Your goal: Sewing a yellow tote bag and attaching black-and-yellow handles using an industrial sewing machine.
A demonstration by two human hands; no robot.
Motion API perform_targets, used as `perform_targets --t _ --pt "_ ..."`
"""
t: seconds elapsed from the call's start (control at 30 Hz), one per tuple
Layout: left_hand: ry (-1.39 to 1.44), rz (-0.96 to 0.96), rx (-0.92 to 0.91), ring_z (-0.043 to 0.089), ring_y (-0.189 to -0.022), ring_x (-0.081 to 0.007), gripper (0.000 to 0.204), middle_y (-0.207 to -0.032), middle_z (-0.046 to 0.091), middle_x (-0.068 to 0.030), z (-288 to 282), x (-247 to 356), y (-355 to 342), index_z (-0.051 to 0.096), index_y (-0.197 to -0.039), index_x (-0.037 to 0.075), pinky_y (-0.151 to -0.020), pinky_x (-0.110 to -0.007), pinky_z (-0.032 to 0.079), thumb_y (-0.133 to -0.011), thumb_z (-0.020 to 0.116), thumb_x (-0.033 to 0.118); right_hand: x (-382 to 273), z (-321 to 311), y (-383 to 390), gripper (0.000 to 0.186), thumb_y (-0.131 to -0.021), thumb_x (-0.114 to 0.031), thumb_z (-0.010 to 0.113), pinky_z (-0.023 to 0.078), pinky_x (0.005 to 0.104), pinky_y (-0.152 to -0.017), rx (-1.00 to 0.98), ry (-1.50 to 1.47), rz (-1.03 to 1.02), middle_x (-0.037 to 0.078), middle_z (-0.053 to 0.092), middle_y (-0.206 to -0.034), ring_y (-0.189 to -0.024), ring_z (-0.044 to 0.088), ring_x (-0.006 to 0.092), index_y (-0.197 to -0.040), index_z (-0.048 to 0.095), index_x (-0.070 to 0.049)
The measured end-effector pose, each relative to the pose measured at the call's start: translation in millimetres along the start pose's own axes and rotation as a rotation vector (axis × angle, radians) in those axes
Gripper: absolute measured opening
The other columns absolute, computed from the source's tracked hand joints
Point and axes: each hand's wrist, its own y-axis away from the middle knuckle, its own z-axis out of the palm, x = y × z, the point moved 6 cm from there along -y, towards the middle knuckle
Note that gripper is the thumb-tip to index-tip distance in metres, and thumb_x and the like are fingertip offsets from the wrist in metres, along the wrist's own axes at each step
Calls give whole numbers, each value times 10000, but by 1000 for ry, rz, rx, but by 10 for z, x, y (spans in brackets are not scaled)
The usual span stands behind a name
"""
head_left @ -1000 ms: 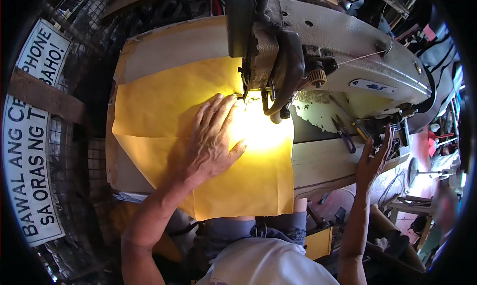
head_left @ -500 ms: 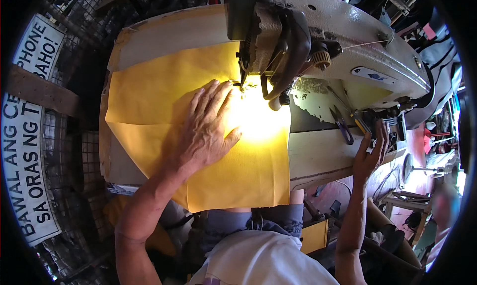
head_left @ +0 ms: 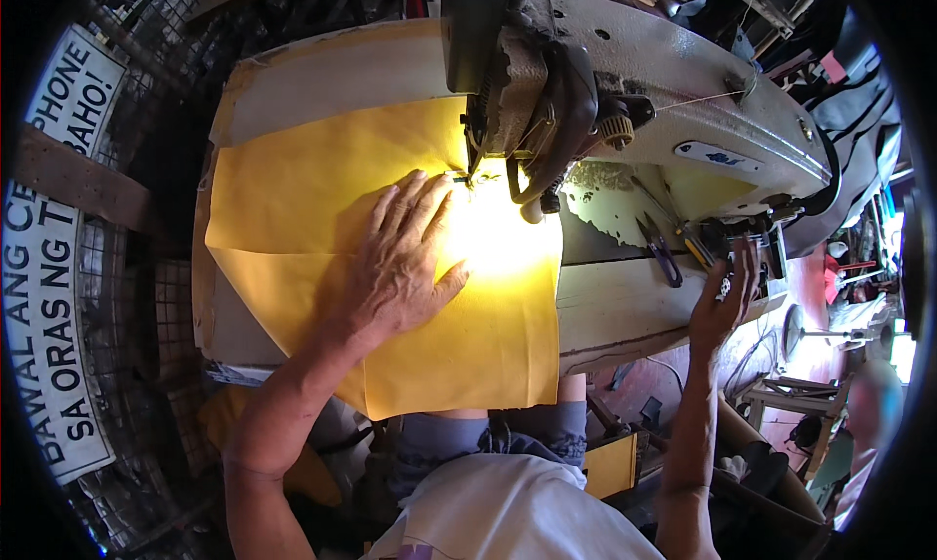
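Note:
My left hand (head_left: 405, 262) lies on a sheet of yellow material (head_left: 283, 199) with its fingers stretched out, their tips just left of the presser foot and needle (head_left: 470, 177) of a sewing machine (head_left: 683, 62), under a bright lamp glow. My right hand (head_left: 727, 291) is at the right end of the table, fingers extended near small metal parts (head_left: 776, 252); a silvery bit shows between thumb and fingers, and whether they touch it I cannot make out. Purple-handled snips (head_left: 662, 257) and a yellow-handled tool (head_left: 693, 248) lie left of that hand.
The cream table (head_left: 615, 321) runs under the machine. At the left are a wire grid (head_left: 176, 306), a wooden bar (head_left: 83, 174) and white printed boards (head_left: 54, 335). A blurred person (head_left: 869, 433) is at the far right. A standing fan (head_left: 800, 335) and clutter stand beyond the table.
The view has shifted slightly, raising the scene in the picture. Both hands stay in about the same places, with the right fingers a little differently posed. The yellow sheet has barely moved.

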Motion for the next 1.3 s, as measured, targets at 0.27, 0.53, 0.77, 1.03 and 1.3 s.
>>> perform_targets --t 0.27,0.53,0.77,1.03,1.3 --pt "-189 -100 21 368 -1382 -387 619 -1464 424 -208 -162 -270 318 490 -1377 -14 -1162 -493 266 -888 608 346 726 -464 -1258 407 -993 -211 584 438 424 -1035 210 -6 -45 173 580 -1351 -1277 532 318 -1362 550 -43" --pt "-214 -70 104 541 -1022 -349 227 -1018 564 -139 -321 -516 726 571 -1023 21 -936 -479 407 -863 666 152 2543 307 -2662 437 -931 -156 593 484 395 -960 -455 208 -244 182 624 -1258 -1127 619 334 -1361 561 -91" --pt "447 -298 95 560 -683 -260 95 -784 546 -127 -1126 -547 1277 541 -835 4 -656 -369 436 -882 598 64 2829 310 -995 314 -962 -157 492 513 466 -864 -18 219 339 176 652 -1156 -985 632 407 -1224 611 -33" --pt "240 -326 -2 670 -996 -311 360 -1053 667 -209 -1356 -539 939 598 -1234 0 -867 -375 517 -884 652 61 2383 -192 -1896 378 -992 -37 434 466 410 -1007 82 228 -330 195 591 -1264 -1159 594 347 -1358 515 12" --pt "136 -20 51 285 -1456 -374 598 -1527 353 -240 160 -177 -227 366 -1454 -62 -1215 -466 201 -879 511 24 2367 186 -1161 367 -1004 -124 511 531 375 -807 284 -525 776 159 631 -1109 -912 649 285 -1368 528 -79"
